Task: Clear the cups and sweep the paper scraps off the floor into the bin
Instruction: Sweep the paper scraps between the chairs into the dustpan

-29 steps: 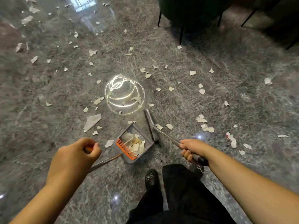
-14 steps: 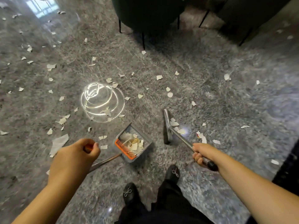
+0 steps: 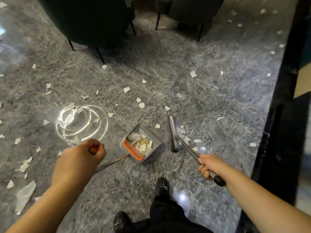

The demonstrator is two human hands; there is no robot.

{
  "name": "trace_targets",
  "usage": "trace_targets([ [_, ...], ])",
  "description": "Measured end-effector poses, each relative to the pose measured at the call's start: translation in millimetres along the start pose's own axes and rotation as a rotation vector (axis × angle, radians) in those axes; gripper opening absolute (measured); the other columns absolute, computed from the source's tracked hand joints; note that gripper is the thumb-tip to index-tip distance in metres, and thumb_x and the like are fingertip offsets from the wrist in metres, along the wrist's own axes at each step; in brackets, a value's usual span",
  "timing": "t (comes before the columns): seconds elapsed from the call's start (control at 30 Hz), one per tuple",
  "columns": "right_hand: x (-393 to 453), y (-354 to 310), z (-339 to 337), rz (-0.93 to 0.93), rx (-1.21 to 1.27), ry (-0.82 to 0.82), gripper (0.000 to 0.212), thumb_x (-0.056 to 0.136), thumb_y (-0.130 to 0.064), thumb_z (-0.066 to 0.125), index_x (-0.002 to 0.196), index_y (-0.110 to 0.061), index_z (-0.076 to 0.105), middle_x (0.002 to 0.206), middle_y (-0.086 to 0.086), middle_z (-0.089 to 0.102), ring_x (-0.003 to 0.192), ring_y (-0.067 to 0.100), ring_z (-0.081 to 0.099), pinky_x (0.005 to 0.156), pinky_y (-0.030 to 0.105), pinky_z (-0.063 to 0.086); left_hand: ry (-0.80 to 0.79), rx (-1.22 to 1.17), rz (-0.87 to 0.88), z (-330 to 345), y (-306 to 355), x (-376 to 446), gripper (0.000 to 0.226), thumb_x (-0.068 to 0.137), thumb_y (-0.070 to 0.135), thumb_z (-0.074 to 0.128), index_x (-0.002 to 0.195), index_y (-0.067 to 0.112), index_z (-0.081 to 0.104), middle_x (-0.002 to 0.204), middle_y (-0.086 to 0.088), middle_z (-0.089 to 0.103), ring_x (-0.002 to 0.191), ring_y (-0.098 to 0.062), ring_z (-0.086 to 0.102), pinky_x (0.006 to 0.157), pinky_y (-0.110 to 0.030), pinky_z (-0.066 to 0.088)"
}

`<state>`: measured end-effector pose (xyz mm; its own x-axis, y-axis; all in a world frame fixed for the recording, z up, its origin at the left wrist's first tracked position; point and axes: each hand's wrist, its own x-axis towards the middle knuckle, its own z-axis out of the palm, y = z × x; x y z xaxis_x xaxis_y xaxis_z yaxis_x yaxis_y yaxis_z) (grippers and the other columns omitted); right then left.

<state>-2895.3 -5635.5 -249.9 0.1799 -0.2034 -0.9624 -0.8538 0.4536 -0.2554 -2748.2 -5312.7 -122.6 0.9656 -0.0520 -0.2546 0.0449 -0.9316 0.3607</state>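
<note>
Where the grey dustpan (image 3: 141, 145) sat on the speckled grey floor (image 3: 210, 98), its tray held a heap of white paper scraps (image 3: 143, 144) just behind an orange comb edge (image 3: 133, 151). Its thin metal handle (image 3: 109, 164) ran back and to the left into the left hand (image 3: 80, 158), which was clenched around an orange grip (image 3: 93, 149) at the top. Just to the right of the pan, apart from it, the grey broom head (image 3: 173, 133) stood on the floor with a few scraps lying against its right side. The broom's metal shaft (image 3: 187, 148) slanted back to the right hand (image 3: 209, 168), whose fingers were curled tightly about it just above a black end cap (image 3: 218, 180). More loose scraps (image 3: 127, 89) lay scattered over the floor ahead and to the left, with a larger torn piece (image 3: 25, 196) near the left forearm. A bright coiled reflection of light (image 3: 80, 122) shone on the floor left of the dustpan. Two black shoes (image 3: 162, 186) and dark trousers showed at the bottom edge. Dark chairs (image 3: 87, 19) on thin black legs stood at the top, and a dark upright panel (image 3: 286, 98) ran down the right side.
</note>
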Motion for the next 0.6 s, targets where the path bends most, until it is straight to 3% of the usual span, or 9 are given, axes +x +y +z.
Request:
trace_targets([
  [0.1, 1.3, 4.7, -21.3, 0.002, 0.034, 0.013, 0.034, 0.101, -0.005, 0.031, 0.128, -0.017, 0.049, 0.062, 0.007, 0.039, 0.029, 0.005, 0.031, 0.032, 0.012, 0.027, -0.005, 0.017, 0.049, 9.2, 27.5, 6.8, 0.012, 0.088, 0.035, 0.066, 0.088, 0.025, 0.072, 0.061, 0.008, 0.059, 0.067, -0.027, 0.058, 0.061, -0.031, 0.042],
  [0.27, -16.9, 9.8, -45.1, -0.032, 0.127, -0.019, 0.018, 0.102, -0.005, 0.033, 0.102, -0.016, 0.048, 0.062, 0.005, 0.038, 0.029, 0.004, 0.031, 0.032, 0.011, 0.027, -0.039, 0.053, 0.128, 20.5, 61.0, 19.0, 0.011, 0.087, 0.037, 0.062, 0.087, 0.029, 0.070, 0.063, 0.007, 0.061, 0.067, -0.027, 0.057, 0.061, -0.031, 0.044],
  [0.43, -29.5, 18.5, -59.9, -0.090, 0.238, -0.031, 0.021, 0.102, -0.008, 0.037, 0.111, -0.023, 0.048, 0.061, 0.005, 0.039, 0.033, 0.004, 0.033, 0.032, 0.014, 0.030, -0.098, 0.135, 0.258, 28.1, 85.9, 34.8, 0.008, 0.086, 0.034, 0.065, 0.083, 0.030, 0.070, 0.063, 0.005, 0.060, 0.066, -0.028, 0.055, 0.061, -0.031, 0.041],
  [0.6, -29.6, 24.5, -67.1, -0.146, 0.232, 0.057, 0.028, 0.101, -0.009, 0.040, 0.121, -0.027, 0.048, 0.060, 0.005, 0.042, 0.034, 0.006, 0.034, 0.033, 0.015, 0.030, -0.144, 0.236, 0.446, 41.0, 114.3, 54.3, 0.008, 0.084, 0.036, 0.067, 0.077, 0.032, 0.068, 0.064, -0.002, 0.063, 0.062, -0.025, 0.055, 0.057, -0.030, 0.042],
])
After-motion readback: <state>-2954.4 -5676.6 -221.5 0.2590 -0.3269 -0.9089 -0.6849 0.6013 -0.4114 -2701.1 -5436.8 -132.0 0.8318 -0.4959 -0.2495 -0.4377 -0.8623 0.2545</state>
